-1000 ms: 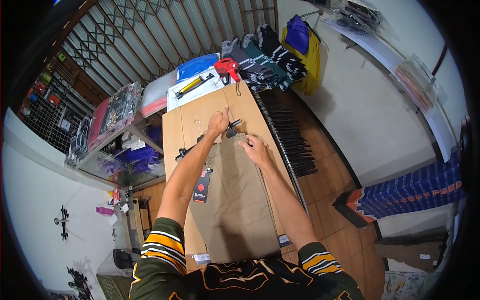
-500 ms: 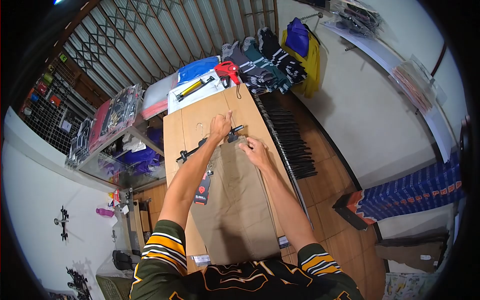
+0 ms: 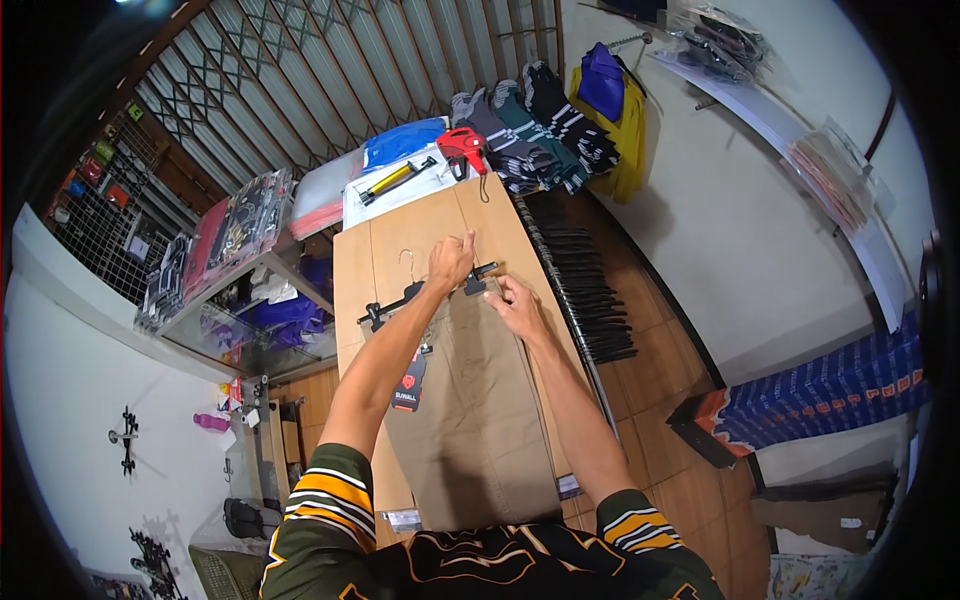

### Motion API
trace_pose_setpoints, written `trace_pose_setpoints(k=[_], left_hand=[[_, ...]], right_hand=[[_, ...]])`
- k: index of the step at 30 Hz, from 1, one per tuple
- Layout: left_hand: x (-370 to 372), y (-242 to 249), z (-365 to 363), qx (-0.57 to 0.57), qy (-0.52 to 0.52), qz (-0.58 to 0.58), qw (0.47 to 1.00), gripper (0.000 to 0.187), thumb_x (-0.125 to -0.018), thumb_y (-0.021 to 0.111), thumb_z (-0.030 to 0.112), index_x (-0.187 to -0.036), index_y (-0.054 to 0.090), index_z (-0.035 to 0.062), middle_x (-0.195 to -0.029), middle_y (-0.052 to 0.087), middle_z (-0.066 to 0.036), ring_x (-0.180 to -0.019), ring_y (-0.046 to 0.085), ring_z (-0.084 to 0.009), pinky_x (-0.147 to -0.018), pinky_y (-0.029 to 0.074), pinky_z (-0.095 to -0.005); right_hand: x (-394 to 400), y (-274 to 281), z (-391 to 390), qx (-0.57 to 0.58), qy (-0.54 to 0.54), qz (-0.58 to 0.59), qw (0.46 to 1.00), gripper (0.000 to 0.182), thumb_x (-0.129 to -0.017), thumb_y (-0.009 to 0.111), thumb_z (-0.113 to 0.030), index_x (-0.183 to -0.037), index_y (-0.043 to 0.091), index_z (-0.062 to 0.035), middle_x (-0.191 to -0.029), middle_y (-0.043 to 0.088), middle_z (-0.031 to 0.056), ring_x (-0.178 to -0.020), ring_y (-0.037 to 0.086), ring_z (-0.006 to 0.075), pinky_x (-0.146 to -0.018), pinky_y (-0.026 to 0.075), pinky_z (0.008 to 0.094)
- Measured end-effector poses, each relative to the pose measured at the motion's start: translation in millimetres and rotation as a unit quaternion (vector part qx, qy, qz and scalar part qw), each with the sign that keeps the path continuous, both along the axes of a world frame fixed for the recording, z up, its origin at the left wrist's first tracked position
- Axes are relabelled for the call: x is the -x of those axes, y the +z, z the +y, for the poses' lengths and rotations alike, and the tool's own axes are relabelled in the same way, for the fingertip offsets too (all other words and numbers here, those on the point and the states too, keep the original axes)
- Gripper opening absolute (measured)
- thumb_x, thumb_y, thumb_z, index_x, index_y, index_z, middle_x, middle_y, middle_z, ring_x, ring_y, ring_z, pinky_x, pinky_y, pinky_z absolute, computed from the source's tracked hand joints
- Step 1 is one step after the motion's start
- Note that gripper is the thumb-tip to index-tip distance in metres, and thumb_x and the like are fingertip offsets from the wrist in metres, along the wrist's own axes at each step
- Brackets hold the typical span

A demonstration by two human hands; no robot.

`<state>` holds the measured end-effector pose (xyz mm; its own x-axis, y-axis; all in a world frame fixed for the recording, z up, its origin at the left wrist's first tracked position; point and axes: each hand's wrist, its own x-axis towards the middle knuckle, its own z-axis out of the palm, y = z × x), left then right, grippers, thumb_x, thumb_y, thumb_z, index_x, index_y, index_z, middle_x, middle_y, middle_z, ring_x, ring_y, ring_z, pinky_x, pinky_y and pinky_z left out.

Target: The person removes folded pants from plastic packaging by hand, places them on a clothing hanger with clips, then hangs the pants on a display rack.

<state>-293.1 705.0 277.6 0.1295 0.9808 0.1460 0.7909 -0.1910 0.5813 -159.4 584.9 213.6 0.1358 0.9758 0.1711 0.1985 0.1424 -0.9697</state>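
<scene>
A pair of khaki trousers lies folded lengthwise on the wooden table, waistband away from me. Across its waist end is a black clip hanger with a metal hook, partly covered by my left forearm. My left hand is closed on the hanger beside its right-hand clip. My right hand pinches the right corner of the waistband, close to that clip. A dark swing tag with a red emblem hangs at the trousers' left side.
A red handheld device and a yellow-black pump lie at the table's far end. Striped socks are piled behind. Black hangers line a rail along the right side. A glass case stands left.
Both hands have shifted slightly relative to the trousers, and the right-hand clip now sits nearer the waistband corner. The whole view has moved a little.
</scene>
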Motion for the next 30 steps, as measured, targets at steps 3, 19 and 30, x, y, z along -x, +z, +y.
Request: trace_pose_setpoints(k=[3,19,30], left_hand=[[-0.2,-4.0,-0.1,0.004,-0.013,-0.001,1.000,0.064,-0.096,0.047,0.044,-0.064,0.064,-0.0086,-0.068,0.060,-0.034,-0.071,0.064,-0.0472,-0.074,0.049,-0.0520],[-2.0,-12.3,-14.7,0.056,0.000,-0.004,0.998,0.061,-0.097,0.044,0.047,-0.082,0.069,-0.0075,-0.086,0.063,-0.035,-0.088,0.063,-0.0486,-0.085,0.047,-0.0517],[97.9,-19.0,-124.7,-0.242,0.161,-0.052,0.955,0.047,-0.082,0.072,0.021,-0.120,0.053,0.0013,-0.117,0.056,-0.020,-0.112,0.053,-0.0366,-0.097,0.040,-0.0476]], right_hand=[[-4.1,11.3,-4.1,0.032,0.005,-0.075,0.997,0.017,-0.089,0.068,-0.013,-0.099,0.059,-0.0028,-0.081,0.066,0.0018,-0.071,0.056,0.0059,-0.066,0.043,0.0244],[-2.5,2.4,1.3,0.017,-0.007,-0.139,0.990,0.030,-0.083,0.074,-0.031,-0.094,0.064,-0.0055,-0.076,0.068,0.0084,-0.072,0.062,0.0291,-0.072,0.047,0.0392],[-7.5,-53.4,29.6,0.029,0.071,0.067,0.995,0.029,-0.090,0.070,-0.014,-0.113,0.062,0.0014,-0.096,0.069,0.0058,-0.077,0.058,0.0077,-0.069,0.045,0.0245]])
